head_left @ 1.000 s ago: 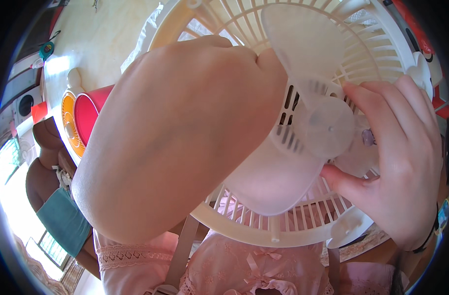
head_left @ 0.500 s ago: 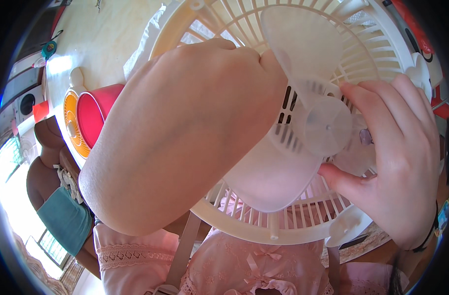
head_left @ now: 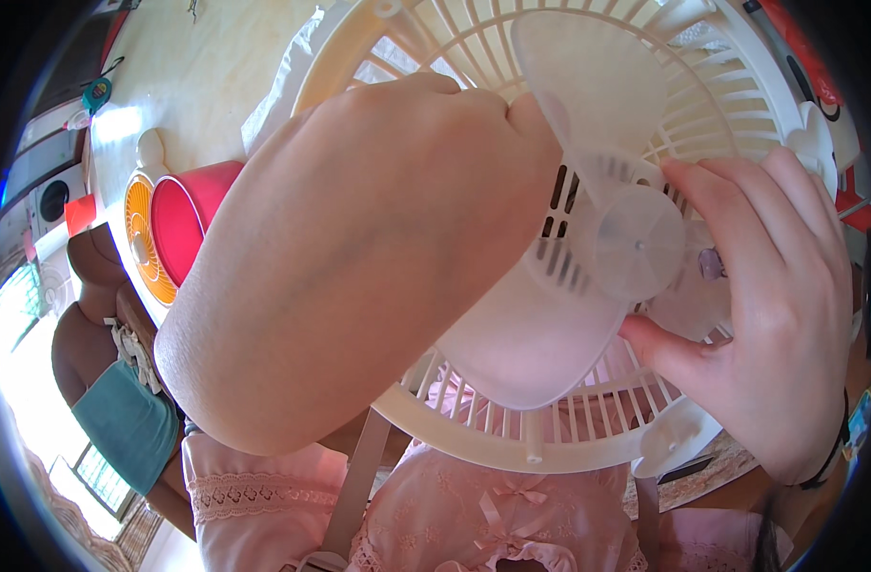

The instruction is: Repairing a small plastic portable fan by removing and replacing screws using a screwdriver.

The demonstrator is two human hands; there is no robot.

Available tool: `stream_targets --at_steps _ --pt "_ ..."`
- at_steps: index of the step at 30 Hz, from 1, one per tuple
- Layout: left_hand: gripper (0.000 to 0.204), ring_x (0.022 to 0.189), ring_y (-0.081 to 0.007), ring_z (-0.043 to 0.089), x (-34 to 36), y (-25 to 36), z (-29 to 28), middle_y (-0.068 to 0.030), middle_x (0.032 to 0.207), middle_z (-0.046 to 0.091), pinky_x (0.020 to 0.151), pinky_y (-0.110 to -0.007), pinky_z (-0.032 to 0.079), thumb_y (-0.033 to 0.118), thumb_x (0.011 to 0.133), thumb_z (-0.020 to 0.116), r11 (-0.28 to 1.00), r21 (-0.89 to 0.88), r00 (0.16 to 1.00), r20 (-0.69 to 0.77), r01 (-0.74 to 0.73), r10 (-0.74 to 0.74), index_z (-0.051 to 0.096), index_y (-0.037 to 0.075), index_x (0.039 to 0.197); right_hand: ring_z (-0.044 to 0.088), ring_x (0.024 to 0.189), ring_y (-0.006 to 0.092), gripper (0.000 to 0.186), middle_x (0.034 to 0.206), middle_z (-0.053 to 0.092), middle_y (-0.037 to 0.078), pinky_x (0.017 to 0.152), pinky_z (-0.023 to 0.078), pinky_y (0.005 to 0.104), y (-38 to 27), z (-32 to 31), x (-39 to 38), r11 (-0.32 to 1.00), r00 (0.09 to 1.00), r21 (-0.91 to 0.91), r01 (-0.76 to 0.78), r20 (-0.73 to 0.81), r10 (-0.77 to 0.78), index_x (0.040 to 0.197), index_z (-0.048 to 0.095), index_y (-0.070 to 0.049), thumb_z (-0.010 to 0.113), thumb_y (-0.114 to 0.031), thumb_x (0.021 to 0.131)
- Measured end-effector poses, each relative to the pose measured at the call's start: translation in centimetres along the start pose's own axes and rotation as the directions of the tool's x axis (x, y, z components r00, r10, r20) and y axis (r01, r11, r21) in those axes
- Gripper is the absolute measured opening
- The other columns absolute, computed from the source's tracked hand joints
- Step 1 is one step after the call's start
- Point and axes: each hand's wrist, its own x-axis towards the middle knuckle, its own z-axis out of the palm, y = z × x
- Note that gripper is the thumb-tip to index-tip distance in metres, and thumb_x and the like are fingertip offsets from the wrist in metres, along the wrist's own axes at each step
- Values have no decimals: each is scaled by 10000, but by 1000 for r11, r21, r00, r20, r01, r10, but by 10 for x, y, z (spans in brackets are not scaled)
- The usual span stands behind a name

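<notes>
A white fan grille (head_left: pixel 588 456) lies in front of me, with translucent fan blades (head_left: pixel 597 71) and a round hub (head_left: pixel 640 243) at its middle. A slotted motor housing (head_left: pixel 561 212) shows behind the blades. From the right, my right hand (head_left: pixel 779 257) closes around the right-hand blade beside the hub. Its thumb is below and its forefinger above. My left hand (head_left: pixel 426 133) bends over the grille's left half, its back toward me. The left fingers are hidden, so what they touch does not show.
On the pale table (head_left: pixel 216 67), a red container (head_left: pixel 183 214) stands by a small orange-and-white fan (head_left: pixel 148 238). A tape measure (head_left: pixel 96 92) lies farther back. A brown chair (head_left: pixel 92 343) with a teal cloth (head_left: pixel 131 429) is at my left.
</notes>
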Motion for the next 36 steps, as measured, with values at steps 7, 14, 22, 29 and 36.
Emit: stream_targets --at_steps 7,14,22,29,36 --pt "161 674 -320 563 0 -2 2 -111 698 558 579 -405 434 -3 757 590 1000 -19 999 -29 -18 18 542 34 907 548 903 338 686 977 605 144 781 445 402 0 2 -1 1000 1000 -15 -7 -6 7 1056 595 28 824 -113 425" --pt "191 673 -321 560 -7 6 -18 -114 701 556 572 -400 430 -7 756 591 1000 10 1000 11 13 -13 540 32 935 551 921 339 683 1010 610 142 793 447 400 -5 -2 -1 999 999 32 30 -43 -29 1070 595 18 813 -95 433" --pt "146 672 -338 559 5 16 -16 -131 717 574 583 -413 432 -3 800 589 994 -76 995 -70 -79 73 559 32 938 552 940 343 697 1036 611 140 803 448 405 4 2 -6 1000 999 12 8 -40 -8 1094 591 13 808 -85 439" --pt "175 675 -328 565 1 8 -10 -123 714 574 584 -404 438 -16 787 598 1000 0 1000 13 10 -10 565 36 951 552 933 345 692 1032 611 141 803 449 406 3 2 -2 1000 1000 27 2 -6 -2 1089 593 14 815 -99 443" --pt "192 665 -312 571 7 12 -10 -112 701 572 567 -395 439 -13 771 612 998 -65 999 -31 -20 18 570 40 951 553 932 341 677 1027 613 141 795 455 402 5 5 -4 1000 1000 8 7 -20 -7 1088 598 13 813 -102 457"
